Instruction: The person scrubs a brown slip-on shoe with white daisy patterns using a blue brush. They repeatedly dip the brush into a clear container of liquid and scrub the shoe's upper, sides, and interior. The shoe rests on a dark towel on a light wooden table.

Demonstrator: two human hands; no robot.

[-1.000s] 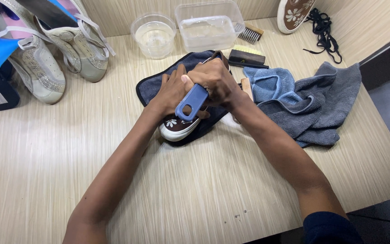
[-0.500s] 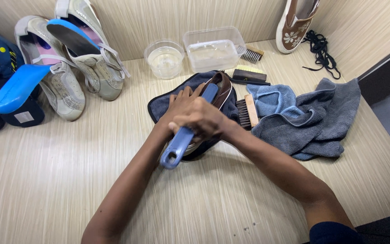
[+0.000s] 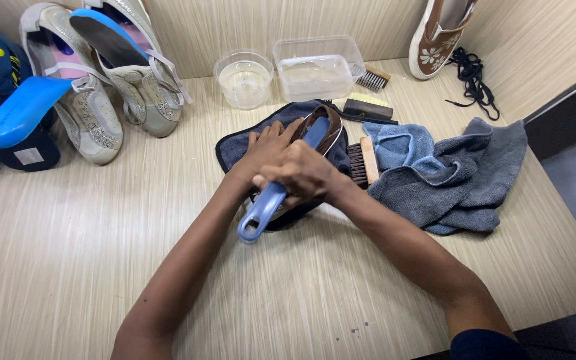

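Wooden table (image 3: 68, 267): brown shoe (image 3: 328, 127), white-rimmed, under blue brush (image 3: 271, 200).

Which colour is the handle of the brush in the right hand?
Light blue; the brush handle shows in the head view.

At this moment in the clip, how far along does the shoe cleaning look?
Mid-scrub. The right hand grips a blue-handled brush laid along a brown shoe, which the left hand steadies on a dark cloth. Set out already: a round tub of cloudy liquid, a rectangular tub, spare brushes. Apparently untouched: the matching brown shoe against the wall, loose black laces and the grey-white shoes.
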